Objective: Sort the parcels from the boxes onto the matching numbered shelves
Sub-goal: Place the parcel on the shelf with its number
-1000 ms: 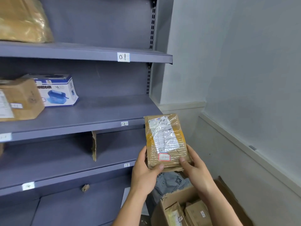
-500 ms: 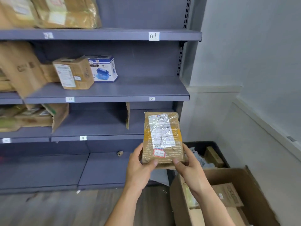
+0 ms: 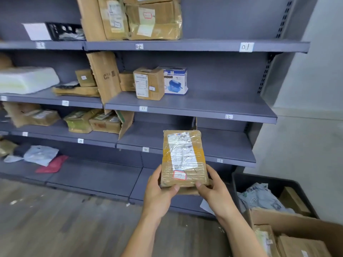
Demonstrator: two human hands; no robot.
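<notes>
I grip the taped parcel (image 3: 182, 158) upright, left hand (image 3: 159, 191) and right hand (image 3: 213, 190) at its bottom corners (thumbs in front).

Brown, tape-glossed parcel (image 3: 182, 145) with white label (image 3: 182, 154) and red-bordered sticker (image 3: 179, 175); slate-blue shelves (image 3: 204, 106) bearing white number tags (image 3: 246, 46); blue-and-white box (image 3: 175, 80); red pouch (image 3: 52, 164); black crate (image 3: 239, 179); grey wood-grain floor (image 3: 65, 219).

parcel (image 3: 182, 158) | brown, taped, white label; upright before shelves (image 3: 194, 106)
</notes>
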